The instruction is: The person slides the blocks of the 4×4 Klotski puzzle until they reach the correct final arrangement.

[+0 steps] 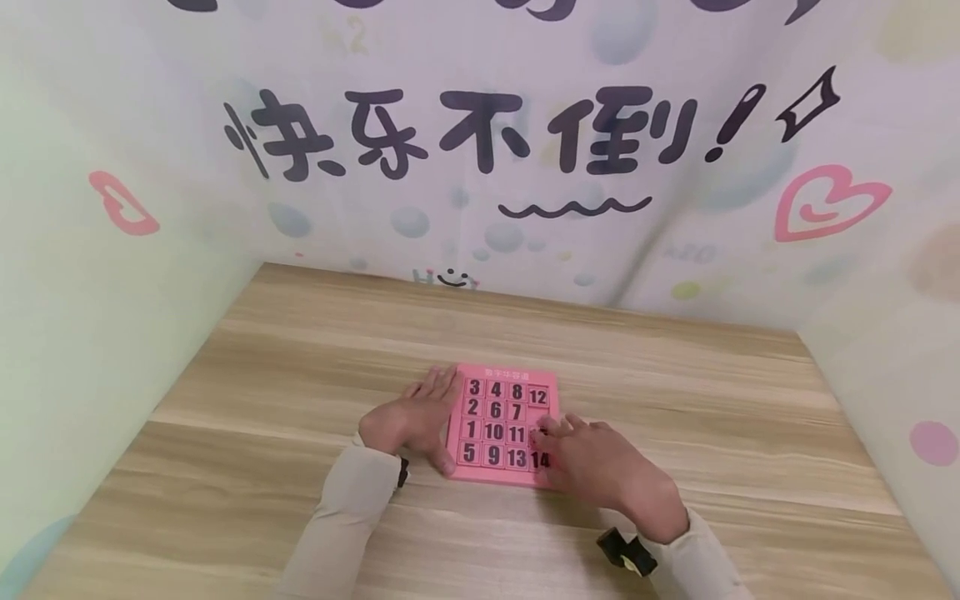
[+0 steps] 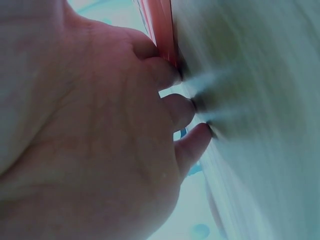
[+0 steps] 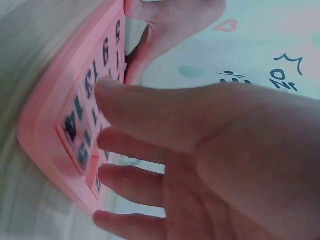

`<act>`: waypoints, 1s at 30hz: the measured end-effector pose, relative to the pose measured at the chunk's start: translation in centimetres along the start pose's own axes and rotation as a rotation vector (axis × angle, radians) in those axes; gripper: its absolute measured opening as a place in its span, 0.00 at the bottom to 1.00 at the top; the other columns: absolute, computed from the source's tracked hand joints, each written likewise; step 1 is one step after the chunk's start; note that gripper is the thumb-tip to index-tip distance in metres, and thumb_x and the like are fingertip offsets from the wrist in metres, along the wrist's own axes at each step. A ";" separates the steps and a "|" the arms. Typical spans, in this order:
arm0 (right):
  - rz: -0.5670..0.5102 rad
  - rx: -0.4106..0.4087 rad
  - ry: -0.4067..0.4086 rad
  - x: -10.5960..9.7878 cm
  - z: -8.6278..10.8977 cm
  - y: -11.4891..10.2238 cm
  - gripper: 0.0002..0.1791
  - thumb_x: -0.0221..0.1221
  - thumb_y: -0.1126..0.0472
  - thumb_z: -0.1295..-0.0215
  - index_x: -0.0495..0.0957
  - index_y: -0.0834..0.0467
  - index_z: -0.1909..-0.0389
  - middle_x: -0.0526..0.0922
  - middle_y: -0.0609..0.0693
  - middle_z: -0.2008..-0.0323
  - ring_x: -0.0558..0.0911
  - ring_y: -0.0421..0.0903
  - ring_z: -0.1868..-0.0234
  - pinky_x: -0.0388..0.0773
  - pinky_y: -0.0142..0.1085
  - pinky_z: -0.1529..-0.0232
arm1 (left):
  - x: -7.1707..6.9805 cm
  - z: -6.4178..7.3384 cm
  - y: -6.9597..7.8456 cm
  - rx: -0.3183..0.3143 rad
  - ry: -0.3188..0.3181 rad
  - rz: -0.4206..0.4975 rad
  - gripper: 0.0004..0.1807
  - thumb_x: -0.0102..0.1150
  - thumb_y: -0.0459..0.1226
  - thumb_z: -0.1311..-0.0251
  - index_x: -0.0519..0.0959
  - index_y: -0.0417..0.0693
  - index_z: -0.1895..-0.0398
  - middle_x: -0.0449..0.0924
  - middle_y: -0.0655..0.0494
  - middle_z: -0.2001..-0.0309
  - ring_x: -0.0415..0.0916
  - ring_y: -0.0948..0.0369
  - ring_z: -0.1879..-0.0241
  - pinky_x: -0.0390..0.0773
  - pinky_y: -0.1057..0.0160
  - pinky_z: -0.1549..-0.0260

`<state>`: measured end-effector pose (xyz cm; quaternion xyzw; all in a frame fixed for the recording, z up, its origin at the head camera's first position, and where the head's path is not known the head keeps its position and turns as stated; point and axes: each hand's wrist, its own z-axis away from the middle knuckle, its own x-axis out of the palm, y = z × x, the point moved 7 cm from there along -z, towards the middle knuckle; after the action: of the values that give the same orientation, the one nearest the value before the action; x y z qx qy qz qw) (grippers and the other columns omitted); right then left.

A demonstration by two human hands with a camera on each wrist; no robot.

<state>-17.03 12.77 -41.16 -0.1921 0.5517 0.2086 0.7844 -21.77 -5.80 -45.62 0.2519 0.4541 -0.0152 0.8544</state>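
Observation:
A pink sliding number puzzle (image 1: 504, 475) lies flat on the table, its black-numbered tiles set in rows. Tile 12 (image 1: 537, 397) is at the top right, with a bare slot just beneath it. My left hand (image 1: 411, 423) rests against the puzzle's left side, fingers extended and thumb by the lower left corner; its fingertips meet the tabletop in the left wrist view. Over the right-hand column, my right hand (image 1: 600, 460) reaches with loosely bent fingers touching the tiles and partly covering them. In the right wrist view, tile 14 (image 3: 72, 120) shows beside the thumb.
The puzzle sits on a wood-grain table (image 1: 300, 358). Behind it hangs a white printed backdrop (image 1: 465, 233) with dark lettering, hearts and bubbles. Pale walls border the table left and right. A dark band (image 1: 627, 552) is strapped at the right wrist.

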 end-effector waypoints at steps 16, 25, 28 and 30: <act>-0.118 0.048 0.033 0.9 -3.6 2.8 0.38 0.52 0.43 0.27 0.56 0.58 0.24 0.53 0.57 0.22 0.55 0.66 0.25 0.61 0.63 0.31 | -0.1 -0.1 0.0 -0.011 0.001 0.017 0.77 0.81 0.50 0.66 0.34 0.41 0.21 0.26 0.46 0.20 0.23 0.48 0.21 0.35 0.49 0.23; -0.127 0.057 0.021 1.0 -3.4 2.8 0.37 0.52 0.42 0.27 0.59 0.57 0.24 0.55 0.57 0.23 0.55 0.66 0.25 0.61 0.63 0.31 | -0.3 -0.1 0.1 -0.009 0.007 0.014 0.77 0.81 0.50 0.66 0.34 0.41 0.21 0.25 0.45 0.20 0.24 0.48 0.21 0.34 0.50 0.23; -0.145 0.060 0.014 0.9 -3.3 2.6 0.35 0.53 0.43 0.28 0.62 0.56 0.26 0.57 0.57 0.24 0.56 0.66 0.25 0.61 0.62 0.30 | -0.2 -0.1 0.1 -0.011 0.003 0.015 0.77 0.81 0.49 0.66 0.34 0.41 0.21 0.25 0.45 0.20 0.24 0.48 0.21 0.35 0.50 0.23; -0.156 0.070 0.006 0.9 -3.2 2.5 0.34 0.53 0.44 0.28 0.64 0.54 0.27 0.58 0.56 0.24 0.56 0.65 0.25 0.59 0.61 0.29 | -0.1 -0.1 0.1 -0.010 0.002 0.010 0.77 0.81 0.50 0.66 0.34 0.40 0.21 0.26 0.45 0.20 0.24 0.48 0.21 0.35 0.50 0.23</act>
<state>-20.61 13.30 -43.15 -0.2073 0.5442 0.1268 0.8029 -21.89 -5.70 -45.53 0.2497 0.4539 -0.0085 0.8553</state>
